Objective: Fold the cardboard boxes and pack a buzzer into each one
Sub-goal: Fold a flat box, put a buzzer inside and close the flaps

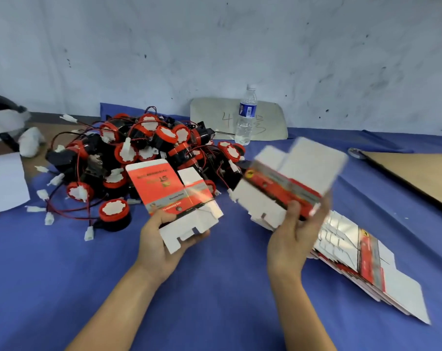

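Note:
My left hand (161,239) grips the lower end of one flat red and white cardboard box (171,196), held above the blue cloth. To the right, my right hand (294,231) grips a small bundle of flat boxes (288,183), blurred and raised over the cloth. A stack of more flat boxes (361,262) lies fanned out on the cloth at the right, just behind that hand. A heap of black and red buzzers (144,150) with red and black wires and white plugs fills the cloth behind my left hand.
A clear water bottle (246,115) stands at the back against the grey wall, in front of a grey board (214,115). A brown cardboard sheet (417,173) lies at the right edge. White paper (4,183) and a crumpled tissue (31,145) sit at the left.

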Demonstrator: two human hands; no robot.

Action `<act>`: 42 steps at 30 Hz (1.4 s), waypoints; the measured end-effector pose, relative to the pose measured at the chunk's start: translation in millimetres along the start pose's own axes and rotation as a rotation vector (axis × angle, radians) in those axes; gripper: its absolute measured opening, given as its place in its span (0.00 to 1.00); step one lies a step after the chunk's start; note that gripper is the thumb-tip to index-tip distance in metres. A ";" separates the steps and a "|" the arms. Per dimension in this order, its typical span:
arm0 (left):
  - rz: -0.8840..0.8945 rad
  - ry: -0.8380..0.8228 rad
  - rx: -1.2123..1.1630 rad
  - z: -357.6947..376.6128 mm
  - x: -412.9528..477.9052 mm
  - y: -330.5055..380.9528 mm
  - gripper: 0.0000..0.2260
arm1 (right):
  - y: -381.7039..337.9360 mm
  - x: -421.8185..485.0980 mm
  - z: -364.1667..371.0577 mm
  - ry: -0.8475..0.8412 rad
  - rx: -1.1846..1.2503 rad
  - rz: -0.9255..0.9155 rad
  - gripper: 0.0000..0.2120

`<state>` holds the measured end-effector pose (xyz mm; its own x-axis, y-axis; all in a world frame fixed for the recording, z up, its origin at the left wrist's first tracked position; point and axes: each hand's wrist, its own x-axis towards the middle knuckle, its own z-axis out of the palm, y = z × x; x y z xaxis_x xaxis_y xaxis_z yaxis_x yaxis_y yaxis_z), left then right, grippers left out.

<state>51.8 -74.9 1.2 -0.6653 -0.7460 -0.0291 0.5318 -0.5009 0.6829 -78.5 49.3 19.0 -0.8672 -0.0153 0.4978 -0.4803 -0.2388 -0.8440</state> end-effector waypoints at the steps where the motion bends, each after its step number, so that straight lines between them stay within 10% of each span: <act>1: 0.014 0.015 -0.025 -1.5 0.2 1.4 0.17 | -0.1 4.2 -2.1 0.116 -0.004 -0.019 0.29; 7: 0.068 -0.017 -0.003 -1.5 0.2 2.6 0.19 | 7.7 21.4 -16.0 0.352 -0.299 0.183 0.39; 14: 0.055 -0.043 0.025 0.1 -2.9 0.9 0.17 | 4.2 13.5 -11.1 0.271 -0.742 -0.135 0.34; 21: 0.067 0.100 0.401 4.3 -9.9 -12.3 0.04 | -2.9 -15.1 1.4 -0.090 -0.336 -0.400 0.28; 28: 0.344 -0.567 0.870 6.0 -25.5 -26.0 0.21 | -0.7 -30.8 13.7 -0.560 0.139 0.301 0.42; 38: 0.527 -0.197 0.848 3.7 -2.3 -15.0 0.54 | -3.5 -54.7 9.6 -1.101 0.178 0.381 0.13; 42: 0.473 -0.056 0.942 1.0 -2.5 -20.5 0.49 | -5.9 -36.5 8.7 -0.747 0.382 0.746 0.22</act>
<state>42.0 -62.3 -12.0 -0.5322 -0.7430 0.4058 0.1377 0.3970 0.9074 -42.9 42.9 7.5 -0.5629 -0.8265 -0.0036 0.3097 -0.2068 -0.9281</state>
